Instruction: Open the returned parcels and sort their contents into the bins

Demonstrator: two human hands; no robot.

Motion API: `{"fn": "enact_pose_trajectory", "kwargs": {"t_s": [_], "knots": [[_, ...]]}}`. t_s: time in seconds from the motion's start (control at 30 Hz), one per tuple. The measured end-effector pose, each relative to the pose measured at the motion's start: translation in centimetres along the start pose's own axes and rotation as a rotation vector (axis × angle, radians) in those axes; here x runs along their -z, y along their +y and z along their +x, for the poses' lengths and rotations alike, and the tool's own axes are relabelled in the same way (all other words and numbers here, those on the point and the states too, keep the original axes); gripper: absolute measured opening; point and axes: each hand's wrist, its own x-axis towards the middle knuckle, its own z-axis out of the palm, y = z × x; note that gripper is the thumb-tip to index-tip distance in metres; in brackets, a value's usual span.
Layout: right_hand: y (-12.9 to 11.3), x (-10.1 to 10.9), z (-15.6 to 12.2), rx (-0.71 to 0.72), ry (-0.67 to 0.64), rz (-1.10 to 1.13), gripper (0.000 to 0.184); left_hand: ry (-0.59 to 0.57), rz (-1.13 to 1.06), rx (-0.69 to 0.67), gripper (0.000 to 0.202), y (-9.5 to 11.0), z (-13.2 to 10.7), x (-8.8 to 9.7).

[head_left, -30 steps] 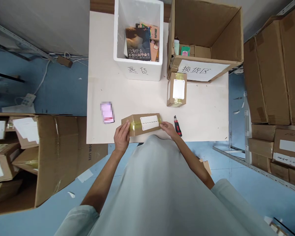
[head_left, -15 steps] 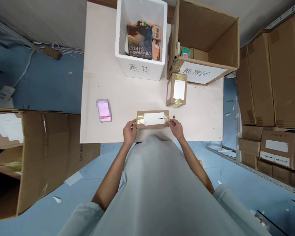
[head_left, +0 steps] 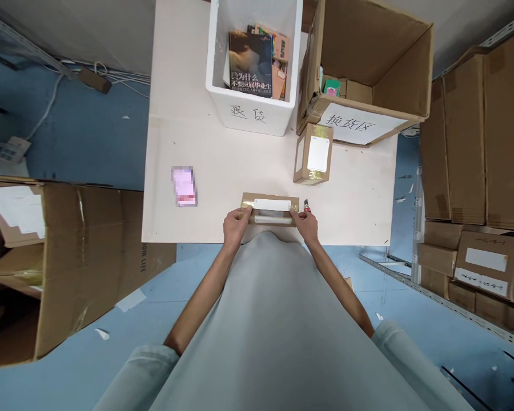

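A small brown cardboard parcel (head_left: pixel 270 204) with a white label and shiny tape lies near the front edge of the pale table (head_left: pixel 223 165). My left hand (head_left: pixel 235 224) grips its left end with curled fingers. My right hand (head_left: pixel 305 221) grips its right end the same way. A red and black utility knife (head_left: pixel 307 206) lies just right of the parcel, mostly hidden behind my right hand.
A second taped parcel (head_left: pixel 313 155) stands further back. Behind it are a white foam bin (head_left: pixel 253 63) holding books and an open cardboard box (head_left: pixel 368 74) with a paper sign. A pink blurred item (head_left: pixel 184 186) lies at left. Cardboard boxes (head_left: pixel 60 257) flank both sides.
The parcel has shifted to the right and straightened in front of me. Both hands moved in with it and now hold its two ends, covering most of the knife.
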Motion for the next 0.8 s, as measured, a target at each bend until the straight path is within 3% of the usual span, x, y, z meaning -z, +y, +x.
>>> {"fn": "enact_pose_trajectory", "kwargs": {"t_s": [0.1, 0.2, 0.33, 0.47, 0.63, 0.73, 0.8], "knots": [[-0.1, 0.4, 0.6, 0.018, -0.021, -0.021, 0.050, -0.001, 0.045, -0.073, 0.051, 0.2, 0.4, -0.7], [-0.4, 1.0, 0.9, 0.076, -0.041, -0.087, 0.049, -0.063, -0.034, -0.084, 0.042, -0.3, 1.1, -0.9], [-0.9, 1.8, 1.1, 0.305, -0.086, -0.170, 0.071, -0.166, -0.072, -0.136, 0.046, -1.5, 1.2, 0.0], [-1.6, 2.6, 2.2, 0.466, -0.122, -0.216, 0.050, -0.253, 0.003, -0.265, 0.049, -3.3, 0.3, 1.2], [-2.7, 1.8, 5.7, 0.338, -0.080, -0.207, 0.052, -0.213, 0.194, -0.300, 0.053, -4.7, 0.0, 1.8], [-3.4, 0.9, 7.1, 0.248, -0.033, -0.184, 0.045, -0.202, 0.320, -0.357, 0.054, -4.0, 0.4, 1.8], [-4.0, 0.7, 7.0, 0.230, 0.039, -0.191, 0.035, -0.188, 0.424, -0.487, 0.061, -3.1, 0.3, 1.7]]}}
